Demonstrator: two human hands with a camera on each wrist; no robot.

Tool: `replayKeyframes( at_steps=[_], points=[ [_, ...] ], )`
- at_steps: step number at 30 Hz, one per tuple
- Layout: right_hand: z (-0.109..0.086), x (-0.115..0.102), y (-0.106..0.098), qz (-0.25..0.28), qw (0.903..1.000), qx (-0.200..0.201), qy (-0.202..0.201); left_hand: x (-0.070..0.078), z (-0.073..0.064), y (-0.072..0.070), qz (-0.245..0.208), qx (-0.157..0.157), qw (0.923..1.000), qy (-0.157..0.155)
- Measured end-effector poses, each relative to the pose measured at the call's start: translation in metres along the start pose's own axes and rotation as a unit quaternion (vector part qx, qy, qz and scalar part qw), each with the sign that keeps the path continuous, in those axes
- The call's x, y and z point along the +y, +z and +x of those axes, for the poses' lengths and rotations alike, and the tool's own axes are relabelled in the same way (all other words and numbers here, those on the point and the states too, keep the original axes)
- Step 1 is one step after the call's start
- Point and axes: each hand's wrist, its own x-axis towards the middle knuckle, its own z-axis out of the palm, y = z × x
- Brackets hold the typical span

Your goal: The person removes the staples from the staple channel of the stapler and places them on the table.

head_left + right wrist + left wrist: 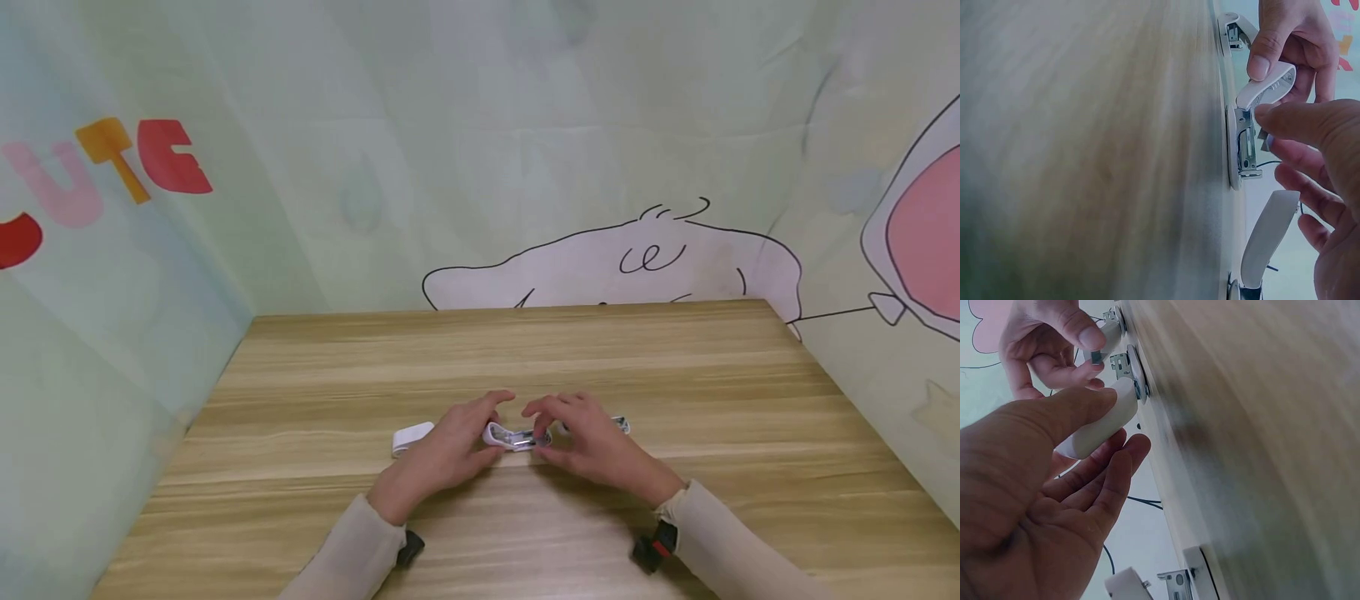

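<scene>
A white stapler (pixel 517 439) lies opened on the table between both hands, its cover (pixel 1269 87) tilted up from the metal staple channel (pixel 1247 147). My left hand (pixel 453 437) holds that cover, thumb on one side and fingers around the other. Close by, my right hand (pixel 588 437) pinches a small grey piece (pixel 1264 140) that looks like a strip of staples, just beside the channel. In the left wrist view the same piece (pixel 1096 357) shows below the right thumb. Fingers partly hide the middle stapler.
To the left sits another white stapler (pixel 411 437), its cover raised too. A third opened stapler (pixel 621 424) is on the right, partly behind the right hand. All are on a wood-grain table (pixel 510 358), backed by a printed cloth (pixel 360 167).
</scene>
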Motion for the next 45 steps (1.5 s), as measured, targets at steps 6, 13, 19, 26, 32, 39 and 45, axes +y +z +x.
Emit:
replayKeyframes(
  at_steps=[6,13,19,26,32,39,45],
  points=[
    [-0.0014,0.0008,0.0011,-0.007,0.9989,-0.022,0.040,-0.0014,0.0000,0.0006,-0.006,-0.003,0.9999,-0.009],
    [-0.0015,-0.0001,0.0000,-0.001,0.9981,-0.028,0.055,-0.0019,0.0000,0.0005,-0.002,-0.004,1.0000,-0.006],
    [-0.0025,-0.0021,0.0000,-0.009,0.9984,-0.031,0.046,-0.0011,-0.0006,-0.0005,-0.005,-0.008,0.9999,-0.010],
    [-0.0033,-0.0037,0.0004,-0.031,0.9976,-0.054,0.029,-0.0010,-0.0002,-0.0011,-0.006,-0.014,0.9997,-0.017],
    [-0.0030,-0.0039,-0.0004,-0.031,0.9965,-0.073,0.027,-0.0008,0.0000,-0.0014,-0.006,-0.016,0.9997,-0.018],
    [-0.0037,-0.0010,0.0011,-0.032,0.9969,-0.069,0.022,-0.0018,0.0007,-0.0008,-0.010,-0.019,0.9994,-0.026],
    [-0.0041,-0.0002,0.0016,-0.032,0.9975,-0.060,0.019,-0.0025,0.0005,-0.0008,-0.009,-0.019,0.9994,-0.027]
  ],
)
